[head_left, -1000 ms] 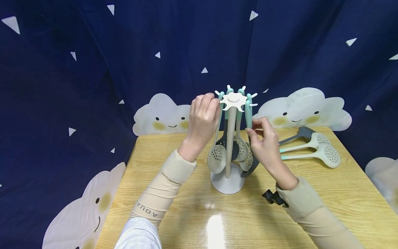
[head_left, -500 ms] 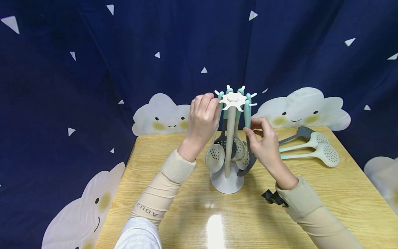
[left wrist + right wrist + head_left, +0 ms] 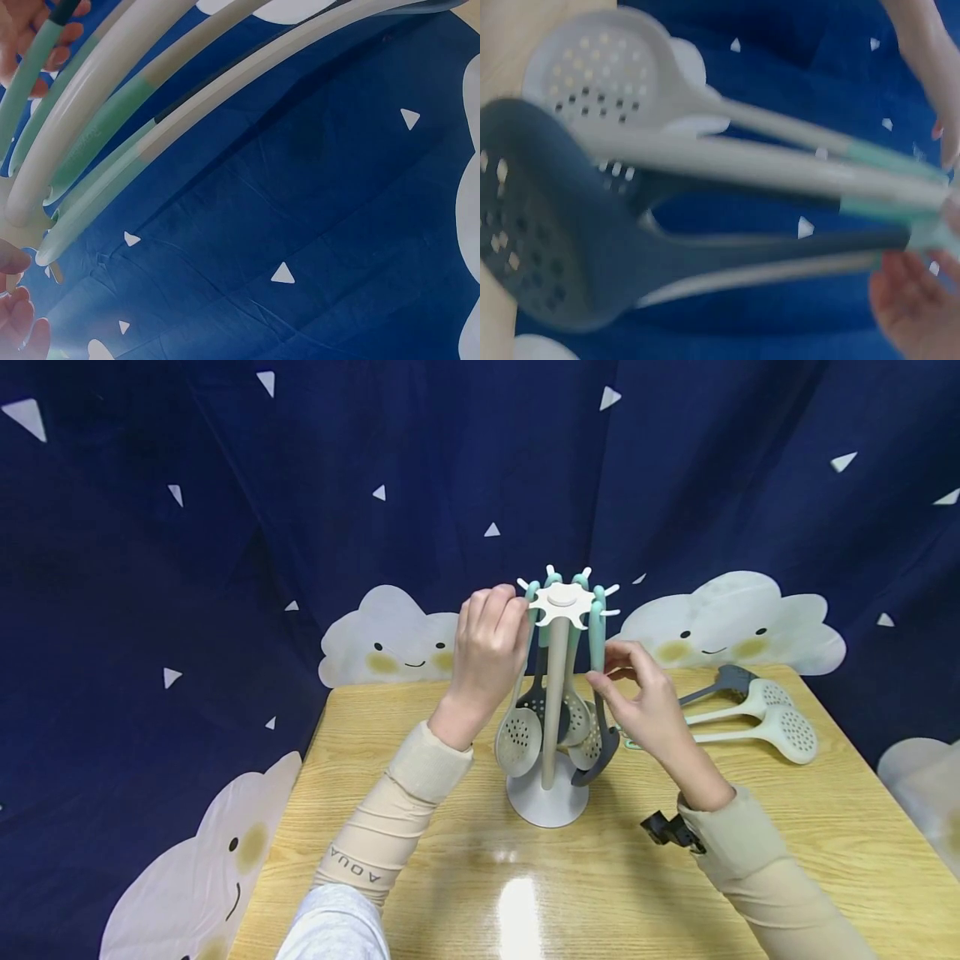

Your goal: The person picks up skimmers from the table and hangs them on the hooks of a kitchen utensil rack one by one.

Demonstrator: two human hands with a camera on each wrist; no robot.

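A white utensil rack (image 3: 557,693) stands upright on a round base, with several turquoise-handled utensils hanging from its top prongs. My left hand (image 3: 487,647) is raised at the top left of the rack. In the left wrist view its thumb and fingers pinch a pale prong (image 3: 13,282). My right hand (image 3: 643,703) is on the rack's right side, thumb in front of the handle of a dark grey skimmer (image 3: 622,262) and fingers behind it. That skimmer hangs by its handle end from a right prong. A light slotted spoon (image 3: 519,742) hangs nearest my left hand.
On the wooden table (image 3: 450,877), to the right of the rack, lie a dark utensil (image 3: 737,682) and two pale skimmers (image 3: 765,727), partly behind my right wrist. A dark blue curtain (image 3: 420,460) with cloud shapes hangs behind the table.
The hanging utensils have swung slightly left. My right wrist and forearm have shifted right, with the thumb and fingers still at the skimmer's handle. My left hand has stayed in place.
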